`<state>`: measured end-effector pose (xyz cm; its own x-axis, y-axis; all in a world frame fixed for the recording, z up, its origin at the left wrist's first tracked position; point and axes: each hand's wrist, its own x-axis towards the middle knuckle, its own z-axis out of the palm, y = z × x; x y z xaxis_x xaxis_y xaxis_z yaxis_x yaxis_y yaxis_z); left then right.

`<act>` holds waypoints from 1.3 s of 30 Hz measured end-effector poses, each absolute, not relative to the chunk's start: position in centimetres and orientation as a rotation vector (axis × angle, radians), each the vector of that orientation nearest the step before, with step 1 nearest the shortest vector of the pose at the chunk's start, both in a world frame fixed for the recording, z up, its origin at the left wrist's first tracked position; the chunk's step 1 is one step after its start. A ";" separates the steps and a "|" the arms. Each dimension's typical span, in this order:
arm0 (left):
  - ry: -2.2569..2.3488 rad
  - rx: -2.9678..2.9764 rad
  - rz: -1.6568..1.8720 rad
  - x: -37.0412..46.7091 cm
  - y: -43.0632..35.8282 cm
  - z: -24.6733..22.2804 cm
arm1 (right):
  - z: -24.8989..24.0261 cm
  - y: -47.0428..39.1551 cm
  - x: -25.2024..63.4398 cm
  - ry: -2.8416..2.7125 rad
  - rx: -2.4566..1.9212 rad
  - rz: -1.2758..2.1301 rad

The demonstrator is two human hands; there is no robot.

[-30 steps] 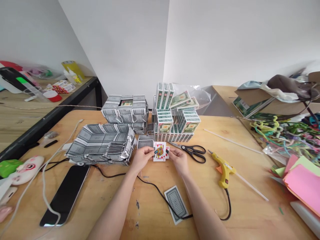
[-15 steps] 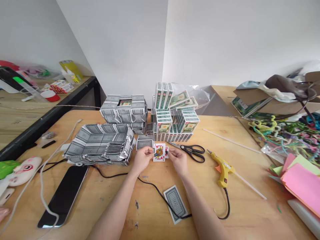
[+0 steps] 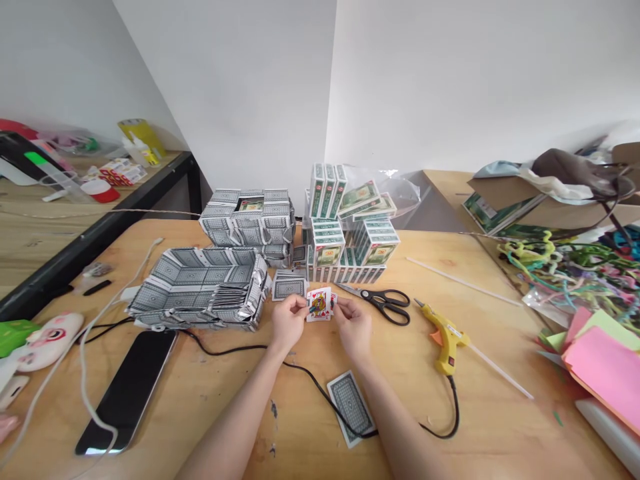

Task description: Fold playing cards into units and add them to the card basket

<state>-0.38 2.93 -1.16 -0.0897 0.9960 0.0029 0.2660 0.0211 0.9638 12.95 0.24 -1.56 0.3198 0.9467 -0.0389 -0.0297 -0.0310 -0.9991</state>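
Face-up playing cards, a red jack on top, are held between my two hands above the table. My left hand pinches their left edge with thumb and finger. At the right edge, my right hand pinches the card that shows behind the jack. Just behind my left hand lies a small pile of face-down cards. One more face-down card rests near my right forearm, with a black cable across it. To the left is an open tray made of folded cards.
Scissors and a yellow glue gun lie to the right. Green card boxes are stacked behind the hands, beside a card-covered box. A phone lies at the left; coloured paper at the right.
The held cards have tilted slightly and overlap a little differently. My right hand has shifted slightly left, and the cable near my right forearm has moved a little.
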 end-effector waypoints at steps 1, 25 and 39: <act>1.485 1.374 1.158 -0.2 2.7 -1.1 | -1.5 0.1 12.8 -0.947 -1.389 0.949; 1.512 2.040 1.249 1.9 -0.8 -0.1 | -1.8 -0.6 12.6 -1.019 -1.396 0.691; 1.495 2.085 1.215 1.6 -0.7 -0.1 | -1.6 -0.6 13.2 -1.203 -1.588 0.579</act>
<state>1.58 -0.74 -0.10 0.0997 0.8838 0.4571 0.6284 -0.4122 0.6598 13.17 -0.63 -1.56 0.3861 0.9025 0.1907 0.4134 0.0155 -0.9104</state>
